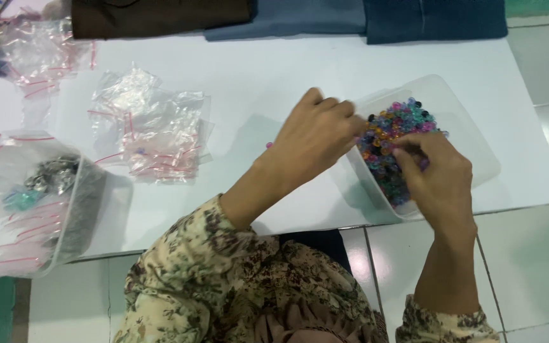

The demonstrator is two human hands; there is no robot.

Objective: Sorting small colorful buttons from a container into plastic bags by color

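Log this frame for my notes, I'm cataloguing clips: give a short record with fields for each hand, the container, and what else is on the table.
left hand: left hand at the near rim of the tub, fingers curled
right hand: right hand reaching into the beads, fingertips pinched; whether it holds a bead cannot be told
container: clear plastic tub tilted, holding coloured beads
table: white table
other items: pile of small clear bags; second tub at left with more bags

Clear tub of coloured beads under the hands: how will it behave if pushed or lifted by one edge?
The clear tub looks thin-walled, so it probably flexes. The beads are heaped toward the near-left side, so it would likely tip that way. Small and rounded, they'd probably roll and spill.
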